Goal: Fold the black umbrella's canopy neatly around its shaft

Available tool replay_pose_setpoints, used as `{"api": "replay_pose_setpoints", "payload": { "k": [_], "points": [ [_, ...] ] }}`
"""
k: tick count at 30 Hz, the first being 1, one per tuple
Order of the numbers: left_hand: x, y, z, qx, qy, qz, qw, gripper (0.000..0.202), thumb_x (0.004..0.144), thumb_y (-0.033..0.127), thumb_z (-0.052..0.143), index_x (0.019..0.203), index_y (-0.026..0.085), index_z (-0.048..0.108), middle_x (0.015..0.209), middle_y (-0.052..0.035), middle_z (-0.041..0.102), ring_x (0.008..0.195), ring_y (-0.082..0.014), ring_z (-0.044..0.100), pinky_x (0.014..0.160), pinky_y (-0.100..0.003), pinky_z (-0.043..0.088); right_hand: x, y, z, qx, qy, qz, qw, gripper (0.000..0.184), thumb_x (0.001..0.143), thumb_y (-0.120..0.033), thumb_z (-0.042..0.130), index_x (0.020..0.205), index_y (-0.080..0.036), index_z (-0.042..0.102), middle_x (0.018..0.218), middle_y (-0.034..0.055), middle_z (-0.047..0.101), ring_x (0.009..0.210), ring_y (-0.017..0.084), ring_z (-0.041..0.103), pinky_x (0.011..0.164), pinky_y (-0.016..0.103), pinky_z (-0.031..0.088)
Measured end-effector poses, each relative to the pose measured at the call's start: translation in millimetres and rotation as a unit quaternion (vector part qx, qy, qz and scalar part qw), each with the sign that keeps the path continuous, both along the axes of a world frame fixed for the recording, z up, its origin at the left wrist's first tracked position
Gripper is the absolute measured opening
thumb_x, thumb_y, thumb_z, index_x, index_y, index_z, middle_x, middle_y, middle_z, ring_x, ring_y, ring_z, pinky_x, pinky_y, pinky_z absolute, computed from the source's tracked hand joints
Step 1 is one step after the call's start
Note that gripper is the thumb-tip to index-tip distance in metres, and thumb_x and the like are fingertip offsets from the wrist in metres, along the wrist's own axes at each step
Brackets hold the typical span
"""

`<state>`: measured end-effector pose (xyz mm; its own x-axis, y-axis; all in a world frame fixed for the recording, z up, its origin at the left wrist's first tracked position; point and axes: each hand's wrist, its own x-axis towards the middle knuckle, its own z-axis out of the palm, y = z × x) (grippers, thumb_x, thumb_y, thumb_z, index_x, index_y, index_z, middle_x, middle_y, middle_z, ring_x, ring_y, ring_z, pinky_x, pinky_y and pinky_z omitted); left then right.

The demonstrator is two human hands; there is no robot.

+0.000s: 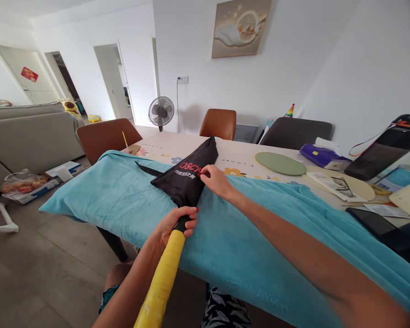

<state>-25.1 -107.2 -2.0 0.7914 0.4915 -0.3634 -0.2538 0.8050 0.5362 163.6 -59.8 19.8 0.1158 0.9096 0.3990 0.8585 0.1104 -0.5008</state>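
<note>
White walls (294, 82), framed picture (241, 29) beyond the far edge of the worktop (239, 150), brown chair (220, 124) and dark chair (295, 132) along that edge, grey sofa (30, 141), grey-brown floor (58, 259)

Soft, fairly bright light fills the scene, palest on the white wall (182, 32) at upper centre. Faint shadows right of the fan (161, 110) and the framed picture (241, 28) suggest light from the left. The floor (23, 278) at lower left is dimmer, and beneath the table (241, 152) it turns dark. The yellow handle (162, 282) carries a slight sheen and softens toward the bottom edge. Lettering on the black cover (189, 175) is legible. Wide-angle distortion stretches the right forearm (294, 246) and the bottle (384, 148) toward the right edge.
</note>
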Motion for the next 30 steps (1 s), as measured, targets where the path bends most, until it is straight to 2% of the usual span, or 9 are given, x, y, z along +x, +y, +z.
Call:
{"api": "replay_pose_setpoints", "payload": {
  "k": [3,6,12,16,20,24,30],
  "points": [
    [2,-1,-2.0,0.029,0.029,-0.015,0.999,0.007,0.075,0.016,0.056,0.08,0.012,0.052,0.057,0.0053,0.039,0.038,-0.0042,0.038,0.03,-0.015,0.032,2,16,10.8,-0.002,-0.029,-0.026,0.999,0.014,0.08,-0.02,0.044,0.085,-0.018,0.057,0.094,0.0058,0.06,0.084,0.016,0.055,0.076,0.026,0.04],
    [3,-1,-2.2,0.042,0.04,-0.017,0.998,0.011,0.073,0.017,0.059,0.078,0.012,0.051,0.057,0.0053,0.039,0.037,-0.0043,0.038,0.031,-0.015,0.032,3,41,18.9,-0.04,-0.097,-0.023,0.994,0.024,0.086,-0.024,0.038,0.098,-0.018,0.058,0.111,0.009,0.059,0.101,0.02,0.052,0.085,0.03,0.038],
    [4,-2,-0.4,0.047,0.033,0.002,0.998,0.012,0.07,0.016,0.061,0.077,0.011,0.052,0.059,0.0044,0.04,0.039,-0.0051,0.038,0.03,-0.016,0.032,1,88,18.8,-0.112,-0.149,-0.02,0.982,0.038,0.089,-0.037,0.032,0.105,-0.015,0.058,0.125,0.0146,0.052,0.117,0.029,0.042,0.095,0.051,0.028],
    [4,-1,-2.3,0.04,0.028,-0.004,0.999,0.013,0.07,0.016,0.062,0.078,0.011,0.052,0.059,0.0048,0.04,0.039,-0.0052,0.039,0.03,-0.016,0.032,3,106,16.6,-0.153,-0.168,-0.018,0.974,0.046,0.088,-0.047,0.032,0.105,-0.014,0.059,0.121,0.0183,0.054,0.114,0.033,0.044,0.092,0.058,0.026],
    [4,0,-3.9,0.036,0.024,-0.003,0.999,0.015,0.068,0.017,0.063,0.077,0.012,0.052,0.059,0.005,0.041,0.039,-0.0054,0.04,0.03,-0.016,0.033,3,112,16.2,-0.169,-0.194,0.0,0.966,0.046,0.085,-0.05,0.038,0.096,-0.014,0.063,0.118,0.0187,0.054,0.11,0.033,0.047,0.092,0.055,0.027],
    [4,0,-3.9,0.041,0.023,-0.001,0.999,0.017,0.067,0.016,0.065,0.076,0.012,0.052,0.059,0.005,0.041,0.04,-0.0056,0.041,0.03,-0.016,0.033,1,112,15.4,-0.18,-0.202,0.017,0.963,0.043,0.084,-0.051,0.04,0.092,-0.016,0.063,0.108,0.0157,0.061,0.101,0.03,0.054,0.091,0.051,0.029],
    [3,1,-3.4,0.031,0.022,-0.003,0.999,0.015,0.068,0.016,0.064,0.075,0.012,0.052,0.059,0.0048,0.042,0.04,-0.0053,0.041,0.031,-0.016,0.033,3,115,14.3,-0.2,-0.202,0.044,0.958,0.046,0.08,-0.057,0.042,0.076,-0.017,0.063,0.098,0.0143,0.065,0.096,0.03,0.056,0.092,0.053,0.026]
  ]
}}
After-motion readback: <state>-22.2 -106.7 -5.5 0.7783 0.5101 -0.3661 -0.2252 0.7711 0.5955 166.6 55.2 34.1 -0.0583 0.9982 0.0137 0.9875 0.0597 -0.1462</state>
